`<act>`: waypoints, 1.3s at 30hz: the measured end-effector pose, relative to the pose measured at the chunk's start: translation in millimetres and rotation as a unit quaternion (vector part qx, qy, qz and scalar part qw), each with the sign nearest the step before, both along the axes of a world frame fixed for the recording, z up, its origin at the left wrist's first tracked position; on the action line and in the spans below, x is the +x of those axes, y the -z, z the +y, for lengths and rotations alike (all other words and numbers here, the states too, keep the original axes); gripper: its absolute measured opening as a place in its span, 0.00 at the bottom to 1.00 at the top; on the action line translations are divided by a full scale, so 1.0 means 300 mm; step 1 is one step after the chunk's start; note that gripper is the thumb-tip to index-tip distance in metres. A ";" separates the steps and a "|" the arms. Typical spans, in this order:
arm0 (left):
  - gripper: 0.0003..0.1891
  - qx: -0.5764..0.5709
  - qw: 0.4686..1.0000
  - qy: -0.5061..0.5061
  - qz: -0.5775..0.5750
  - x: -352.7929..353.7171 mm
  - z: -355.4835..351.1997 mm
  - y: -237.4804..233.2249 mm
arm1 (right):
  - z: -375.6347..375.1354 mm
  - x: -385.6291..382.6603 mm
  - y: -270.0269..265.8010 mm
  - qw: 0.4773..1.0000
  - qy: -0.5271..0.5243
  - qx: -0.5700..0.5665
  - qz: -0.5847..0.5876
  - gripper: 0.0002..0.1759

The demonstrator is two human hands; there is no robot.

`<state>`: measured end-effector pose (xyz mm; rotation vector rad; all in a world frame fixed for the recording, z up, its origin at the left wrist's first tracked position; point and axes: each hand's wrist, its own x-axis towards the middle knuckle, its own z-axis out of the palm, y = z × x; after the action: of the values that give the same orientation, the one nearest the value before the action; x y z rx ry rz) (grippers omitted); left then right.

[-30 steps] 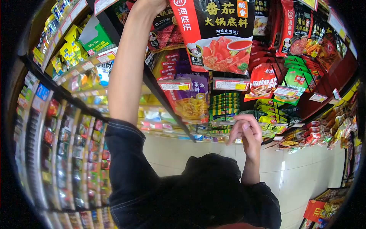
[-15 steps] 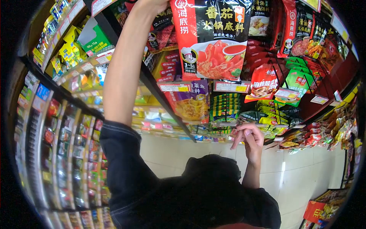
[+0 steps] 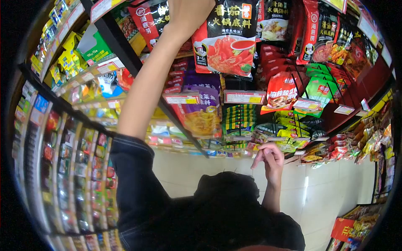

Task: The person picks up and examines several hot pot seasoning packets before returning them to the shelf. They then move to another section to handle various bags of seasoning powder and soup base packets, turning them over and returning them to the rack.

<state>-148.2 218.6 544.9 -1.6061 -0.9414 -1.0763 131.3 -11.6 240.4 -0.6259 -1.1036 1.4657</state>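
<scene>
My left hand (image 3: 190,16) is raised at the top edge, against the upper left of a red and black hot pot base packet (image 3: 228,52) with tomatoes and a bowl of red soup pictured on it. The fingertips are cut off by the frame, but the packet moves along with this hand. Behind the wrist, another red and black packet (image 3: 144,21) is partly covered. My right hand (image 3: 272,161) hangs low in front of the bottom shelf, its fingers loosely bent and apart, with nothing seen in them.
Below the packet are price tags (image 3: 244,97), purple packets (image 3: 201,111) and green sachets (image 3: 239,119). Red pouches (image 3: 281,92) and green pouches (image 3: 320,90) hang to the right. A dark shelf post (image 3: 119,46) slants behind my left arm. A red box (image 3: 341,229) stands at lower right.
The tomato packet has moved up and away from me, toward the rack, and looks smaller. My left hand has come further into view over its upper left. The right hand has barely moved.
</scene>
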 end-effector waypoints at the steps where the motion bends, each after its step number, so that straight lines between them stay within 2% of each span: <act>1: 0.07 0.006 0.999 -0.032 0.003 0.006 0.003 0.013 | -0.003 -0.002 0.002 1.000 -0.002 0.002 -0.006 0.12; 2: 0.08 0.010 0.998 -0.054 0.035 -0.002 0.001 0.021 | -0.002 -0.004 0.002 1.000 -0.003 0.003 -0.012 0.12; 5: 0.12 0.066 0.997 -0.031 0.016 0.014 -0.032 0.045 | -0.001 0.004 0.022 1.000 -0.012 0.002 -0.026 0.12; 7: 0.15 0.039 0.999 -0.019 -0.004 0.025 -0.093 0.053 | -0.001 0.010 0.035 0.999 -0.010 0.005 -0.046 0.12; 8: 0.16 -0.011 1.000 -0.019 -0.019 0.042 -0.156 0.059 | -0.004 0.013 0.041 0.999 -0.013 -0.008 -0.040 0.12; 9: 0.19 0.031 0.999 0.012 -0.007 0.030 -0.178 0.090 | -0.005 0.020 0.049 0.999 -0.012 -0.013 -0.044 0.12; 10: 0.21 0.082 0.996 -0.007 0.025 -0.042 -0.150 0.136 | -0.008 0.028 0.060 0.999 -0.011 -0.019 -0.048 0.12; 11: 0.25 -0.018 0.999 -0.011 -0.030 -0.047 -0.234 0.194 | -0.011 0.038 0.072 0.998 -0.008 -0.026 -0.052 0.12; 12: 0.24 0.005 0.999 0.042 0.009 -0.043 -0.304 0.225 | -0.013 0.049 0.091 0.998 -0.009 -0.032 -0.050 0.12; 13: 0.22 -0.028 0.991 0.118 -0.056 -0.045 -0.371 0.304 | -0.018 0.061 0.109 0.997 -0.009 -0.045 -0.060 0.12; 14: 0.16 -0.079 0.967 0.163 -0.181 -0.040 -0.456 0.409 | -0.020 0.073 0.126 0.996 -0.008 -0.057 -0.070 0.13; 15: 0.12 -0.068 0.940 0.251 -0.218 -0.010 -0.528 0.522 | -0.021 0.087 0.143 0.995 -0.007 -0.066 -0.079 0.13; 18: 0.05 -0.258 0.903 0.318 -0.128 0.096 -0.715 0.881 | -0.032 0.129 0.215 0.992 -0.012 -0.104 -0.076 0.13; 20: 0.07 -0.440 0.812 0.328 -0.198 0.225 -0.769 1.065 | -0.025 0.154 0.260 0.987 -0.021 -0.104 -0.120 0.14; 21: 0.06 -0.536 0.719 0.309 -0.317 0.287 -0.793 1.143 | -0.025 0.165 0.281 0.982 -0.027 -0.095 -0.161 0.14; 23: 0.06 -0.592 0.635 0.326 -0.374 0.363 -0.766 1.246 | -0.044 0.202 0.297 0.967 -0.063 -0.086 -0.230 0.15; 25: 0.07 -0.679 0.469 0.336 -0.455 0.398 -0.762 1.365 | -0.038 0.223 0.297 0.952 -0.114 -0.069 -0.277 0.14; 26: 0.09 -0.698 0.414 0.395 -0.431 0.410 -0.756 1.363 | -0.048 0.237 0.313 0.957 -0.139 -0.112 -0.228 0.14; 29: 0.10 -0.784 0.392 0.362 -0.318 0.474 -0.764 1.393 | -0.113 0.274 0.376 0.950 -0.193 -0.230 -0.089 0.14; 30: 0.10 -0.766 0.457 0.357 -0.277 0.510 -0.767 1.387 | -0.135 0.284 0.392 0.945 -0.191 -0.260 -0.053 0.14; 33: 0.09 -0.760 0.439 0.390 -0.276 0.571 -0.769 1.444 | -0.192 0.315 0.479 0.928 -0.181 -0.318 0.077 0.19; 34: 0.09 -0.779 0.398 0.393 -0.284 0.588 -0.760 1.469 | -0.206 0.327 0.496 0.918 -0.177 -0.332 0.126 0.21; 35: 0.09 -0.777 0.418 0.393 -0.261 0.608 -0.756 1.492 | -0.216 0.342 0.510 0.906 -0.176 -0.343 0.173 0.22; 39: 0.10 -0.742 0.510 0.381 -0.210 0.709 -0.736 1.493 | -0.242 0.390 0.511 0.899 -0.162 -0.329 0.241 0.25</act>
<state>64.5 -2.1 96.9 -3.5624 -1.7882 -1.2369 248.3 -84.3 87.0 -0.4965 -0.3070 2.1681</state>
